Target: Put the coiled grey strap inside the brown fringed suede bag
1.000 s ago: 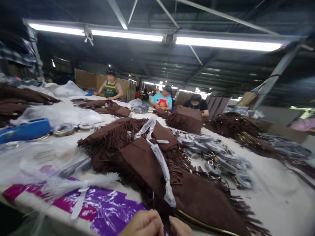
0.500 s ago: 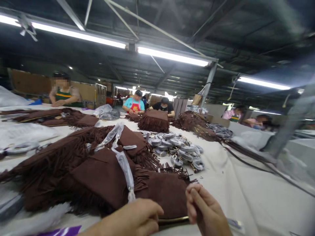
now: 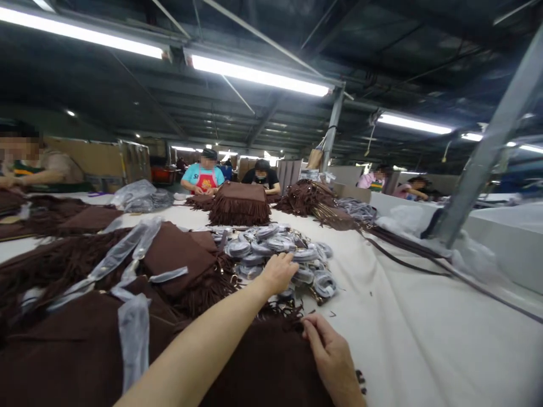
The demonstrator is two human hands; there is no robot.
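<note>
My left hand reaches forward across the table and lies on a pile of plastic-wrapped coiled straps, fingers stretched over the packets. My right hand rests near the bottom edge, its fingertips pinched together on the fringe of the nearest brown fringed bag. More brown fringed bags lie to the left, with clear plastic strips draped over them.
A white cloth covers the long table. Another fringed bag stands upright behind the strap pile. Several people work at the far side. A grey metal post rises at the right, and dark straps trail across the cloth.
The view has swung right. My left hand left the bag's gold edge and reached forward onto the strap pile. My right hand dropped onto the bag's fringe.
</note>
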